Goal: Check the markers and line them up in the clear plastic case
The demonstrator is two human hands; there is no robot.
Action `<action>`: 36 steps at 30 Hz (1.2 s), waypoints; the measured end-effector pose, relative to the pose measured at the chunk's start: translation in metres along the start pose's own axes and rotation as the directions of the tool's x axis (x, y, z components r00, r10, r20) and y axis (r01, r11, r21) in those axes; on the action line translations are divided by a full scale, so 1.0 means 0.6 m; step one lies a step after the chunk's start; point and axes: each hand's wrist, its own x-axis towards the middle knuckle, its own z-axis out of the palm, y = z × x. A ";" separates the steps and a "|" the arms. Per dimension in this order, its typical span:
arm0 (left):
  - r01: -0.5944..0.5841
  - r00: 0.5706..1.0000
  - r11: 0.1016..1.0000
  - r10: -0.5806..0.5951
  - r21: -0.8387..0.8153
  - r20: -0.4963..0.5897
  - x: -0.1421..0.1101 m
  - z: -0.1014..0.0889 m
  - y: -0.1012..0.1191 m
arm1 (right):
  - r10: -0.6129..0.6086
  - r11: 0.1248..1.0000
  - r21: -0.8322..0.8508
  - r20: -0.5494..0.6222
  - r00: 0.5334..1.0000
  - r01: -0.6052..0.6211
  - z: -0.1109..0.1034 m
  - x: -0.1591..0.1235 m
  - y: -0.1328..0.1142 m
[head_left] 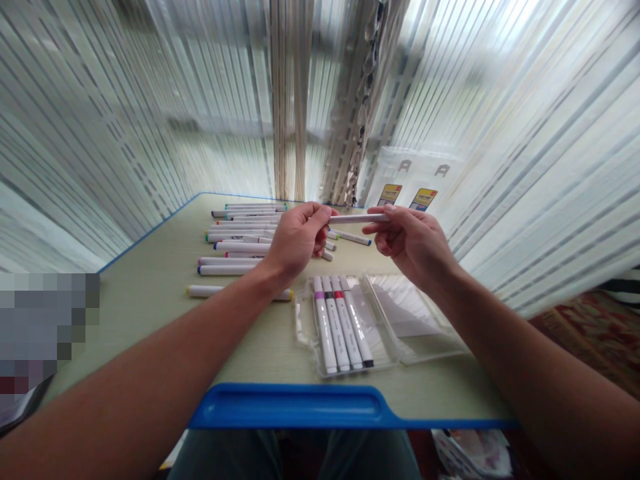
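Observation:
A white marker [357, 219] lies level between my two hands, above the table. My left hand [299, 237] pinches one end of it between thumb and fingers. The other end is in the fingertips of my right hand [413, 240]. Below them an open clear plastic case [306, 320] holds several white markers [343, 327] with purple, black and red bands, side by side in its left half. Many loose white markers [240, 247] with coloured ends lie in rough rows to the left, partly hidden behind my left hand and forearm.
The pale table [140, 287] has a blue edge and a blue tray [295, 407] at its front. Clear packaging with yellow labels [424, 199] stands at the back right. String curtains [225, 100] hang close behind. A white bag [473, 453] sits below at right.

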 end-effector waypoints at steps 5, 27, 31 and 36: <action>-0.018 1.000 1.000 0.018 0.011 0.014 0.000 0.002 -0.002 | -0.013 1.000 0.009 -0.017 1.000 0.013 -0.001 0.002 0.000; 0.041 0.999 0.997 -0.040 -0.073 0.023 -0.001 -0.002 0.001 | -0.003 0.998 0.066 -0.146 0.989 0.013 -0.007 0.009 -0.001; 0.035 0.999 0.998 -0.033 -0.056 0.043 -0.001 -0.003 -0.001 | 0.007 0.997 0.074 -0.154 0.988 0.004 -0.009 0.011 0.000; 0.005 0.998 1.000 -0.005 -0.003 0.059 -0.001 -0.003 -0.003 | 0.012 0.998 0.058 -0.160 0.987 -0.003 -0.010 0.011 0.002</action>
